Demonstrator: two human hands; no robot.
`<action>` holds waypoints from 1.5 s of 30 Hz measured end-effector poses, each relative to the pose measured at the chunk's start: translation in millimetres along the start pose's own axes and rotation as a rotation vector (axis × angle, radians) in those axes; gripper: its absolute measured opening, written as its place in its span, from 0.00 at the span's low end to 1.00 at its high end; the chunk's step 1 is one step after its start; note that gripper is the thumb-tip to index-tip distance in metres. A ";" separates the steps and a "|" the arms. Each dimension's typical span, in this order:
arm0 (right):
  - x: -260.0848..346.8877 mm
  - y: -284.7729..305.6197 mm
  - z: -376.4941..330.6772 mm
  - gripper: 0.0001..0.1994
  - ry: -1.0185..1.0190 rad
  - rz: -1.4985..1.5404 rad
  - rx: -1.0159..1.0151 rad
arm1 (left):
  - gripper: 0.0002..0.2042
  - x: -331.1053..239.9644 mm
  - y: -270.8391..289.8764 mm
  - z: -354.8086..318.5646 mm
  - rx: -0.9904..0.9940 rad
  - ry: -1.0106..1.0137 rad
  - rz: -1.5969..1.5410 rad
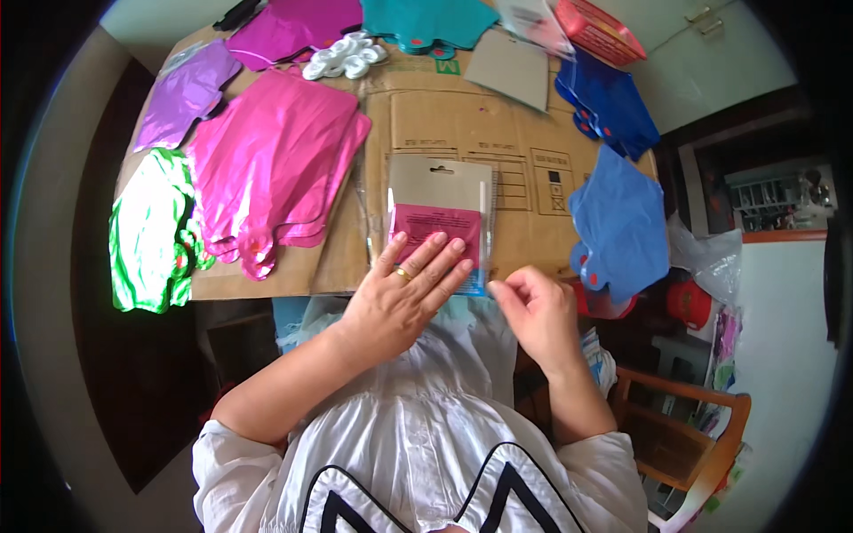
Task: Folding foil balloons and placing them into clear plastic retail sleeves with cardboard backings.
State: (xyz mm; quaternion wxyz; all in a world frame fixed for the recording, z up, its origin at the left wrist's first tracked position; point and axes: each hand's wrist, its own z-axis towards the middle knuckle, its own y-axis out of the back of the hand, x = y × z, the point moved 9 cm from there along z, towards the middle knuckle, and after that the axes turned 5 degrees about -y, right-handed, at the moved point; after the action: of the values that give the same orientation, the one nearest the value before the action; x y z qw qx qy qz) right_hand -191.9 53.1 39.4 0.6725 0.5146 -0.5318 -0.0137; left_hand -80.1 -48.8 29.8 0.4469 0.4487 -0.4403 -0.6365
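A clear plastic packet point(435, 182) lies on the cardboard-covered table in front of me. It has a grey-white backing with a hang hole and a folded pink foil piece point(440, 218) inside. My left hand point(400, 289) rests flat on its lower half, fingers stretched out, with a gold ring on one finger. Beside the packet's lower right corner is my right hand point(536, 311), its fingers curled and the thumb and forefinger pinched together. Whatever those fingertips may hold is too small to make out.
Flat pink foil balloons point(275, 160) are stacked on the left, with green point(151, 231) and purple ones point(187, 93) beyond. White ribbon coils point(345, 56), teal foil point(426, 22), grey cards point(508, 69) and a red basket point(600, 31) stand behind. Blue foil point(619, 222) overhangs the right edge.
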 end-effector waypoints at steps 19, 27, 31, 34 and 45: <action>-378.5 158.5 -109.8 0.16 -0.760 0.697 -0.980 | 0.19 8.0 24.1 -95.5 -0.558 0.083 -0.278; -388.5 199.9 -41.9 0.13 -0.634 -0.367 -0.646 | 0.20 21.8 61.9 -98.1 -0.639 0.083 -0.248; -241.7 269.0 -116.2 0.10 -0.122 -0.202 -1.665 | 0.12 48.0 99.8 -132.9 -0.767 0.281 -0.122; -96.5 217.0 -58.2 0.08 0.028 0.138 -1.260 | 0.08 99.4 128.7 -139.2 -0.799 0.450 -0.026; 249.8 -162.0 144.1 0.16 0.565 -0.010 0.122 | 0.05 182.7 134.8 -179.0 -0.731 0.944 -0.042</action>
State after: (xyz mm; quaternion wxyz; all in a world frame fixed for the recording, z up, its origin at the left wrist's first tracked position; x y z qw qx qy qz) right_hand -102.9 -262.0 86.4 0.7617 0.5401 -0.3207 0.1591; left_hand 79.9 -282.1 89.4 0.7069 0.5088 0.0624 -0.4873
